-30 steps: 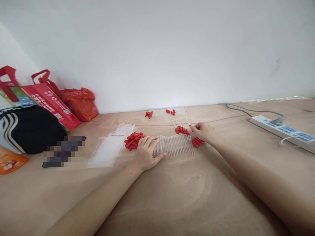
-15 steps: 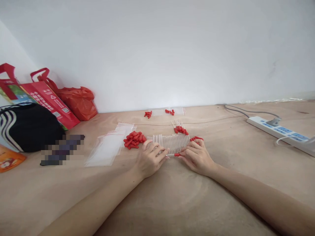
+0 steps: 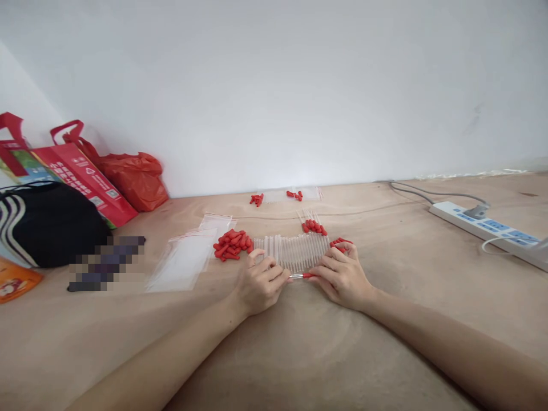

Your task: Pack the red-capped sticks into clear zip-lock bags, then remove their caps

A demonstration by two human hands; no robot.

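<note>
My left hand [image 3: 264, 283] pinches a clear glass dropper tube [image 3: 295, 276] near the table's middle. My right hand [image 3: 341, 275] grips a red rubber bulb [image 3: 307, 275] at the tube's right end; the fingers hide part of it. Just beyond both hands lies a row of clear dropper tubes [image 3: 295, 251], side by side. A heap of loose red bulbs [image 3: 232, 245] lies to the left of the row. Droppers with red bulbs fitted [image 3: 314, 226] lie behind it. More red bulbs [image 3: 340, 244] show beyond my right fingers.
Clear zip bags [image 3: 182, 262] lie at the left. At the back are small bags with red bulbs [image 3: 257, 200]. A white power strip [image 3: 483, 225] with cables lies right. A black bag [image 3: 55, 222], a red plastic bag [image 3: 139, 180] and an orange packet [image 3: 15, 279] stand far left.
The held tube and red bulb have come slightly towards me, away from the row. Both hands moved a little with them, and the left fingers are more curled.
</note>
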